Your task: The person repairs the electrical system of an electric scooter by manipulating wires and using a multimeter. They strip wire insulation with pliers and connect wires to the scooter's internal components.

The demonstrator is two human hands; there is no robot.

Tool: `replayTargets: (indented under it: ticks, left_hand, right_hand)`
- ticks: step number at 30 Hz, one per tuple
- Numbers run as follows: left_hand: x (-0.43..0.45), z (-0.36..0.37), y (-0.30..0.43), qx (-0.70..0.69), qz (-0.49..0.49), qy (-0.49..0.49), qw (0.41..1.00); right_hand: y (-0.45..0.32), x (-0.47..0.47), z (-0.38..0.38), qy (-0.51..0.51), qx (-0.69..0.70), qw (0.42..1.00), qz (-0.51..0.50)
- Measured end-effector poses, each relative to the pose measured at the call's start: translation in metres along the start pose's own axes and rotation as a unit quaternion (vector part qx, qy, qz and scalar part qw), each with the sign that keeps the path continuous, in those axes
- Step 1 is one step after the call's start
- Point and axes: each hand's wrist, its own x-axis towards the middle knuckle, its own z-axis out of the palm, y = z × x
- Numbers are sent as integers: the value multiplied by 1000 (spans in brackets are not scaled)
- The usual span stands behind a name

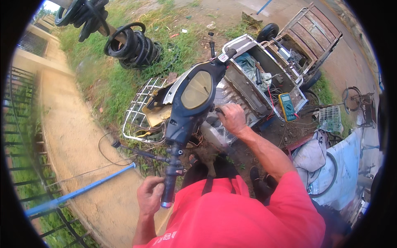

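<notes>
Before me stands an electric tricycle's black handlebar cover (pixel 189 117) with a yellowed, cloudy instrument window (pixel 197 90). My left hand (pixel 150 193) is against the black handlebar grip (pixel 168 189) nearest me; its fingers are curled, and whether they wrap round the grip is hidden. My right hand (pixel 233 119) pinches a small dark piece (pixel 219 111) right beside the cover's edge, close to a short knob there. That piece may be a key, but my fingers hide most of it. Above the grip sit a brake lever (pixel 144 155) and a switch housing (pixel 177 171).
A white wire basket (pixel 136 114) is ahead of the handlebar. An open cargo bed (pixel 257 90) holds cloth and wires, with a yellow-green multimeter (pixel 287 107) on its rim. Old tyres (pixel 136 46) hang on a post. A blue bar (pixel 83 189) crosses the low wall (pixel 59 117) at left.
</notes>
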Motion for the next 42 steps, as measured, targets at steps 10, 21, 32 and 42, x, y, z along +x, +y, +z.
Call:
replayTargets:
  ticks: [10, 21, 32, 42]
  left_hand:
    - [-7, 3, 5, -6, -14, 0, 1000]
    - [-21, 19, 7, -20, -44, 45, 998]
    - [-20, 37, 24, 121, -57, 72, 988]
    - [-15, 47, 15, 136, -20, 83, 987]
  right_hand:
    - [21, -6, 9, -211, 297, 891, 273]
    - [34, -7, 18, -247, 697, 435, 514]
    - [47, -14, 36, -229, 502, 686, 474]
    - [24, 2, 9, -234, 277, 874, 323]
